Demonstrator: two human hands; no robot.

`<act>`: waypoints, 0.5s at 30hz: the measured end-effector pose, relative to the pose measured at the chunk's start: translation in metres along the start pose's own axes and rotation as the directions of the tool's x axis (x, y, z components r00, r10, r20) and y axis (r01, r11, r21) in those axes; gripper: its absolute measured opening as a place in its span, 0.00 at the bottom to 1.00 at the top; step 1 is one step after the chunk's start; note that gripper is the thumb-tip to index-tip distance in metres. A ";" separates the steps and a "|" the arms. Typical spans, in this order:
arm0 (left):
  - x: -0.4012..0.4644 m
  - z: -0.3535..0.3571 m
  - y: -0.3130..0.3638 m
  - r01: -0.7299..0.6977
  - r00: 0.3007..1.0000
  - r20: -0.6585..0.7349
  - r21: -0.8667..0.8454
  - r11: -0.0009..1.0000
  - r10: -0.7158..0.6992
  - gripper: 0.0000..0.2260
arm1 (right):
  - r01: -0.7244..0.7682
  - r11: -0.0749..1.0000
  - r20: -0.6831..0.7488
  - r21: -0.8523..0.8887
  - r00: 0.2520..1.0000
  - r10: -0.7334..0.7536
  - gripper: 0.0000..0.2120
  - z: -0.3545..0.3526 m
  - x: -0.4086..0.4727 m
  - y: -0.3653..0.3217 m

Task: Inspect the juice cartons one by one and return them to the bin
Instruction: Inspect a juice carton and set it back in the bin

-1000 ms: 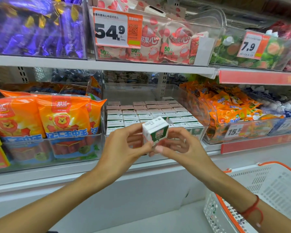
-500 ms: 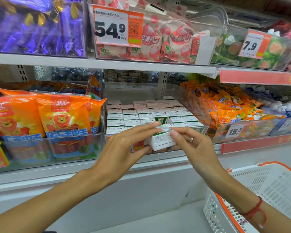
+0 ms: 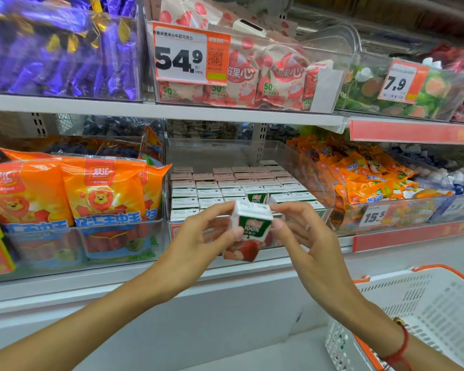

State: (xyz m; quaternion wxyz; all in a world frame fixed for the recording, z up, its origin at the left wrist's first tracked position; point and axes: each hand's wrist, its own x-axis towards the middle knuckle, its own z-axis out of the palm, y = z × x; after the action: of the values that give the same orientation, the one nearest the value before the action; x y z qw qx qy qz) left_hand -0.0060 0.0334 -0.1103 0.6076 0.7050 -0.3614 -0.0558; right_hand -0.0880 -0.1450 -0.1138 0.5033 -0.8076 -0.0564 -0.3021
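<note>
both hands hold one small juice carton [image 3: 248,231] up in front of the clear bin [image 3: 310,167], just ahead of its front wall. the left hand [image 3: 198,242] pinches the carton's left side with thumb and fingertips, and the right hand [image 3: 303,234] pinches the right side the same way, so the printed front, green band above and red fruit below, faces the camera. that two-sided fingertip hold looks chosen to leave the faces bare for checking and to let the carton be turned easily; it hangs slightly tilted, top edge toward the shelf

the other cartons [image 3: 225,187] stand packed in tidy rows inside the bin, tops up, which probably keeps them countable and easy to lift out one at a time. one carton [image 3: 257,196] sits higher than its neighbours, showing its green face, near a gap in the front rows

hard to make out: the held carton is blurred, so its small print cannot be read, and its back and underside are hidden. the hands cover the bin's front rows and any label on its wall. a white and orange basket [image 3: 426,303] at lower right is cut off by the frame edge, contents not visible
</note>
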 end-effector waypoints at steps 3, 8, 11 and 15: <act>0.007 0.000 0.005 0.132 0.987 -0.058 -0.209 0.969 -0.147 0.10 | 0.029 0.995 0.134 -0.094 0.991 -0.017 0.22 0.002 0.000 -0.002; 0.007 -0.003 0.004 0.312 0.935 -0.012 -0.443 0.841 -0.354 0.13 | 0.004 0.997 0.265 -0.073 0.964 0.016 0.25 0.002 0.002 0.001; 0.009 -0.007 0.002 0.344 0.915 -0.024 -0.477 0.809 -0.403 0.13 | -0.061 0.998 0.306 -0.035 0.950 0.068 0.28 -0.002 0.003 0.000; 0.011 -0.010 0.002 0.412 0.886 -0.023 -0.418 0.810 -0.463 0.13 | -0.092 0.995 0.243 -0.023 0.965 0.095 0.29 -0.001 0.003 -0.001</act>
State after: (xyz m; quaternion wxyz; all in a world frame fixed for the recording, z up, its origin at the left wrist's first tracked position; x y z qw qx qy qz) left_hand 0.0064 0.0354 -0.1017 0.7308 0.6314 -0.1316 -0.2234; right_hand -0.0867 -0.1460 -0.1114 0.5015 -0.8433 -0.0779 -0.1768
